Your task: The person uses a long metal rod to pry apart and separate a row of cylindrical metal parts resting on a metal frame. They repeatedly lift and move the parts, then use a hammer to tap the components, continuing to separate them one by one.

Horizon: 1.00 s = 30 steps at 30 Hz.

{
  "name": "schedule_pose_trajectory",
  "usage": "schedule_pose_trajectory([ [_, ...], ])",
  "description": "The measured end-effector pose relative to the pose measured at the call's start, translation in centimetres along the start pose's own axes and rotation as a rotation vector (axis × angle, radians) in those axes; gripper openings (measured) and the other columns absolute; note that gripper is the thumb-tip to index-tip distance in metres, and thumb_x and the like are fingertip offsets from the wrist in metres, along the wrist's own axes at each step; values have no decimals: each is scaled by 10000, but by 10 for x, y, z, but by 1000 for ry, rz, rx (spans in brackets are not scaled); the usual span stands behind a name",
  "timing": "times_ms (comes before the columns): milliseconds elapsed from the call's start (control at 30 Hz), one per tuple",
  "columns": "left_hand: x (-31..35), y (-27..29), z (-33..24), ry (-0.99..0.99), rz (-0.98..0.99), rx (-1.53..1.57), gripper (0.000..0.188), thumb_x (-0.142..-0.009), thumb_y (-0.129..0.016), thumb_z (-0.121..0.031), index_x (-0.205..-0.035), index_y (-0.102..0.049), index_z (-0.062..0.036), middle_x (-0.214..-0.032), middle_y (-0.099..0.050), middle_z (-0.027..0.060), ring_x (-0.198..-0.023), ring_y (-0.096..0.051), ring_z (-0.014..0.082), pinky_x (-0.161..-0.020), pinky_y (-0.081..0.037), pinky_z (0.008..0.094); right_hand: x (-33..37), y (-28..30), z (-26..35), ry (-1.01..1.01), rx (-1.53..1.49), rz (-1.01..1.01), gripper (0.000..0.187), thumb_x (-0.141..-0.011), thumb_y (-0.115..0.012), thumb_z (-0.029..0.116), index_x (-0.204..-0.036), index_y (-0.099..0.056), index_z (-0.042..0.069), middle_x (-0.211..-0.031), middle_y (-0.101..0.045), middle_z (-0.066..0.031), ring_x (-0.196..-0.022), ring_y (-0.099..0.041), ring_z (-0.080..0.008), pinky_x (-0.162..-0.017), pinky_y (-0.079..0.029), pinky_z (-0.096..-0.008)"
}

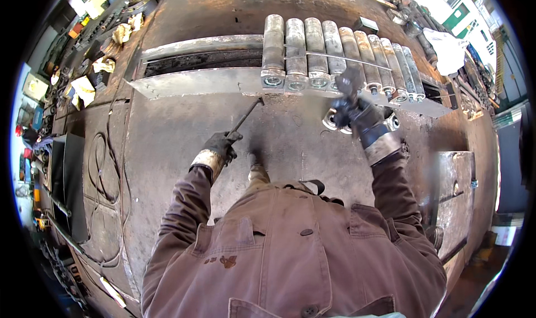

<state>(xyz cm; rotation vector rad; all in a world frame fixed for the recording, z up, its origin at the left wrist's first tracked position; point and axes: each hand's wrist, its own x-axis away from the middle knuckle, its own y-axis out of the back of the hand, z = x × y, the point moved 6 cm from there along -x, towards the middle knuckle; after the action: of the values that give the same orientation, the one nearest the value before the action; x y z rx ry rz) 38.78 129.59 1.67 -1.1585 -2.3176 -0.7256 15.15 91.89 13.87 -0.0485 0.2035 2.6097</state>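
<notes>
The gloved left hand (pixel 219 149) is closed around a slim dark metal tool with a short crosswise head (pixel 245 117), at left. Well apart, the gloved right hand (pixel 365 117) is blurred; I cannot tell whether it grips anything. Farther out, grey and rusty metal cylinders (pixel 314 50) lie across a long grey steel trough (pixel 190 82); a careless knock from the right hand could roll one, being round.

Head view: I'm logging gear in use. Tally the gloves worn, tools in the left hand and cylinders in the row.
Gloves on left hand and right hand: 2
Hammer-like tool in left hand: 1
Cylinders in the row: 10
Total: 13
</notes>
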Motion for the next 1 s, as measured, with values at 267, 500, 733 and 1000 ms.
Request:
schedule_pose_trajectory([
  [267,-228,28,-98,91,77,-51,478,-972,-605,-428,-1275,-597,-58,-648,-655,142,-460,-602,213,-435,-471,360,48,22,-171,-914,-116,-481,168,-899,-761,200,-957,-689,59,-757,-667,-25,-525,-574,-119,-461,-480,-306],
  [500,-401,-4,-116,143,130,-117,472,-969,-585,-444,-1209,-636,-41,-639,-659,135,-476,-630,226,-420,-482,364,-18,100,-131,-776,-102,-595,122,-915,-694,120,-969,-663,15,-818,-719,-156,-520,-657,-203,-468,-553,-380],
  [733,-451,-80,-149,268,240,-197,412,-952,-592,-394,-1197,-642,-67,-677,-637,100,-550,-635,191,-541,-501,350,-84,130,-209,-1117,-200,-550,431,-897,-767,282,-1166,-609,-16,-836,-696,-129,-408,-511,-150,-364,-456,-348],
  [1000,-506,-101,-123,291,210,-465,361,-991,-525,-425,-1183,-654,-147,-710,-671,119,-555,-663,232,-570,-526,423,-304,144,-251,-564,-147,-296,89,-875,-719,12,-961,-716,32,-838,-715,-76,-635,-666,-138,-526,-529,-287],
])
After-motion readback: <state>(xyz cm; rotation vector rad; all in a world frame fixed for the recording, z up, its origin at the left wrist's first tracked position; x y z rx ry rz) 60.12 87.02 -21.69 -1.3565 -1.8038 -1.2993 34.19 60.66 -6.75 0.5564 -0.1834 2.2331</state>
